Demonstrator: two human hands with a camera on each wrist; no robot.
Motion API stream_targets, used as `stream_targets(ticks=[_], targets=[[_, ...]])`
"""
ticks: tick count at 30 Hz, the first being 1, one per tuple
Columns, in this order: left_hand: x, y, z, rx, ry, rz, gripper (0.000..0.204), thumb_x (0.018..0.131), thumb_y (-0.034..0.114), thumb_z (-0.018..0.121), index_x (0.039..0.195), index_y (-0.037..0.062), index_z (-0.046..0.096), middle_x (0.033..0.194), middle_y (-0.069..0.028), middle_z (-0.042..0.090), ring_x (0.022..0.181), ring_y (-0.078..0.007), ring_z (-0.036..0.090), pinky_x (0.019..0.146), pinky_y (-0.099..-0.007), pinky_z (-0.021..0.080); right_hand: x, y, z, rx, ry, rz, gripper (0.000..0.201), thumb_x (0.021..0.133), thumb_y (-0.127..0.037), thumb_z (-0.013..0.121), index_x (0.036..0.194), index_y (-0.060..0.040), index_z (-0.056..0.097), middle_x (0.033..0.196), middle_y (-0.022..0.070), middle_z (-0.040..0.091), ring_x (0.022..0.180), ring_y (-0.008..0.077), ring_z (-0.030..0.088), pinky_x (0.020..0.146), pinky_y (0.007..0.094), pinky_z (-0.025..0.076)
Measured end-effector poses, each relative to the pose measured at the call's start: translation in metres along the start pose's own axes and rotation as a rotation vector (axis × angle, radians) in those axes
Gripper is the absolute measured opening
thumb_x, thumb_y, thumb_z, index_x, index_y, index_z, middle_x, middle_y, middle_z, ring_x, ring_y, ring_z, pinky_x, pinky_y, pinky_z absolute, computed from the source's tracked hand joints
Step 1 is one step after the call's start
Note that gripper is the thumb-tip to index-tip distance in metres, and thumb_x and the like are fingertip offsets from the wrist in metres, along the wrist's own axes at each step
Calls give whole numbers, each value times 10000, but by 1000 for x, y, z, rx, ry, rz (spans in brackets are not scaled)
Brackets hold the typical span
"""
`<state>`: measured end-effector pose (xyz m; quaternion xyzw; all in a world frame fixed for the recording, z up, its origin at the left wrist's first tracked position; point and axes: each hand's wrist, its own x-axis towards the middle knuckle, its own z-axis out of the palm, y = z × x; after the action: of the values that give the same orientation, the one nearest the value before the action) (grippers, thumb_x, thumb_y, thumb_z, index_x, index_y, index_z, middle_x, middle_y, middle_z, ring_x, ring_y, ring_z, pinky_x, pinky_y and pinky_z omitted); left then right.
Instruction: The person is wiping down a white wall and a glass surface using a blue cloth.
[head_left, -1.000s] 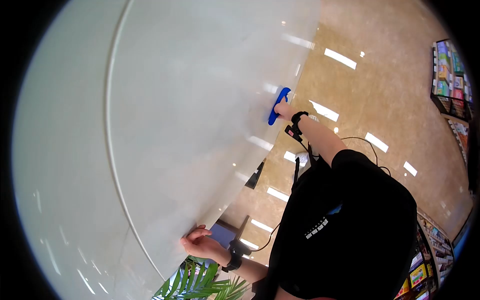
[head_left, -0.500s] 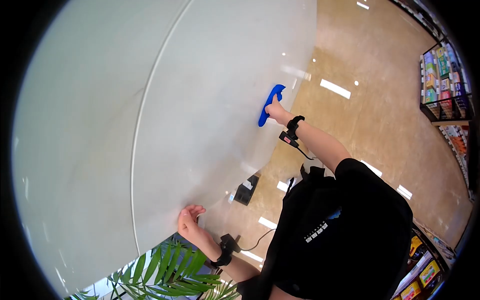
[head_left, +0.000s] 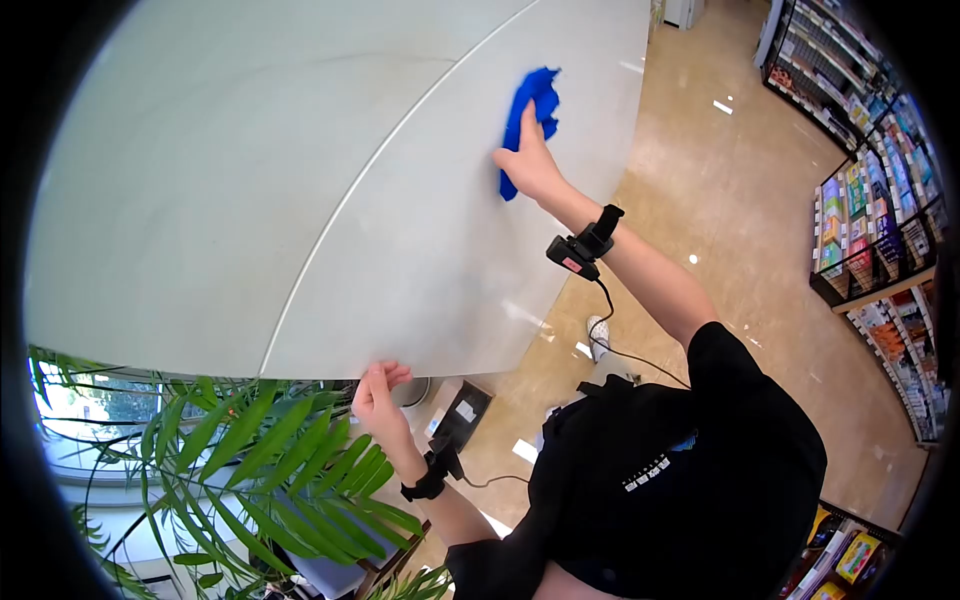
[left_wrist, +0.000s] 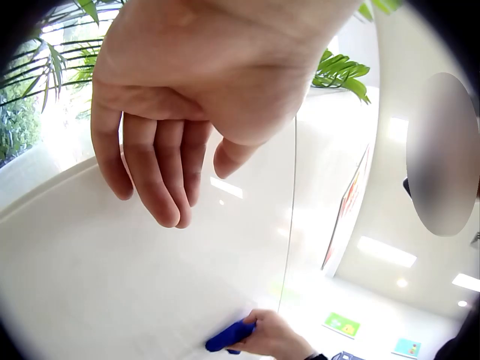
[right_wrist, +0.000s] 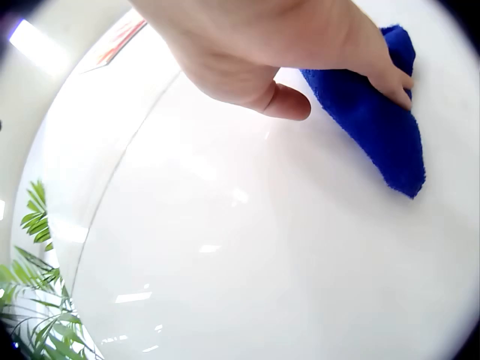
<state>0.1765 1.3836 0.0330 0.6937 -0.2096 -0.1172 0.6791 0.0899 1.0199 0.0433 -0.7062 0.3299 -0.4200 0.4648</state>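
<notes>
Panel (head_left: 330, 150), broad, white and glossy, fills the upper left of the head view, crossed by a thin curved seam. To its right and below spreads a shiny tan floor (head_left: 690, 190) with patches of reflected light. A person's black shirt (head_left: 690, 470), with small white lettering and a blue mark, takes up the lower right. Long green fronds of a plant (head_left: 260, 450) spread below the panel's lower edge at lower left. Shelves (head_left: 860, 230) packed with colourful goods line the right side.

A fuzzy blue cloth (head_left: 512, 150), bunched into a long shape, lies against the panel, right of the seam in the head view. The right hand (head_left: 535, 165) rests on it: the fingers press over the cloth, while the thumb stands apart from them, off the cloth. The left hand (head_left: 378, 405) is beside the panel's lower edge, well apart from the cloth and holding nothing. Its fingers hang loosely bent, one outer finger a little apart, the others close together, the thumb separate. Whether its fingertips touch the panel, I cannot tell.

A dark box (head_left: 465, 412) sits on the floor near the left forearm. Each wrist wears a black strap with a small device and a cable. A white shoe (head_left: 598, 335) shows beside the shirt.
</notes>
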Motion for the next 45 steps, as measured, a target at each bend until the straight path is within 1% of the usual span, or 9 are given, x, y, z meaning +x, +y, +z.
stream_targets(ticks=[4, 8, 11, 15, 18, 25, 31, 34, 45], targets=[[5, -5, 3, -38, -18, 31, 334, 954, 195, 499, 861, -100, 626, 764, -158, 655, 673, -212, 647, 663, -304, 526, -16, -69, 1, -58, 43, -238, 939, 756, -157, 550, 1445, 2, -69, 1433, 411, -27, 1359, 509, 84, 1077, 416, 268], [9, 4, 11, -58, -16, -5, 350, 954, 199, 500, 845, -108, 627, 764, -165, 657, 683, -235, 664, 672, -318, 541, -44, -125, -1, -56, 43, -446, 847, 736, -91, 507, 1455, -27, 64, 1419, 415, 41, 1270, 633, 112, 1062, 511, 275], [14, -8, 6, -98, 6, -9, 391, 943, 261, 531, 821, -96, 632, 752, -170, 661, 688, -260, 676, 689, -329, 560, -75, -133, 27, -230, 79, -660, 833, 693, -49, 529, 1446, -51, 175, 1410, 401, 109, 1224, 646, 198, 1023, 573, 309], [13, -5, 7, -82, 6, -24, 378, 950, 219, 511, 832, -120, 630, 765, -177, 659, 710, -263, 676, 699, -335, 555, -85, -131, 34, -293, 62, -694, 820, 673, -30, 530, 1435, -56, 227, 1404, 399, 129, 1211, 637, 236, 1013, 581, 319], [12, -1, 8, -68, -6, -25, 377, 949, 219, 513, 832, -119, 633, 767, -175, 660, 711, -259, 676, 697, -331, 551, -76, -125, 27, -269, 93, -638, 836, 679, -22, 516, 1445, -55, 186, 1403, 406, 127, 1228, 622, 234, 985, 540, 375], [10, 9, 15, -23, 24, -56, 369, 939, 201, 524, 794, -116, 643, 723, -171, 660, 670, -245, 670, 691, -318, 543, -54, -74, 17, -145, -8, -167, 896, 746, -31, 484, 1423, 51, -96, 1392, 457, -11, 1295, 568, 175, 948, 415, 423], [11, 13, 15, 79, 65, -83, 352, 920, 168, 548, 739, -117, 648, 680, -172, 653, 626, -240, 664, 656, -309, 541, -61, 1, 21, -215, -155, 1, 960, 726, 33, 488, 1367, 85, -225, 1372, 479, -70, 1091, 547, 464, 831, 416, 470], [16, 19, 18, 105, 77, -130, 357, 918, 174, 548, 738, -119, 645, 685, -173, 654, 623, -239, 662, 655, -309, 539, -58, 12, 17, -233, -236, 102, 952, 732, 25, 488, 1350, 112, -230, 1381, 471, -69, 1114, 540, 460, 847, 393, 466], [19, 11, 25, 187, 192, -157, 348, 920, 209, 545, 778, -96, 635, 713, -158, 654, 671, -228, 655, 687, -312, 529, -55, 141, 47, -213, -318, 410, 999, 760, -6, 540, 1312, 127, -281, 1349, 476, 152, 1159, 490, 446, 915, 382, 445]])
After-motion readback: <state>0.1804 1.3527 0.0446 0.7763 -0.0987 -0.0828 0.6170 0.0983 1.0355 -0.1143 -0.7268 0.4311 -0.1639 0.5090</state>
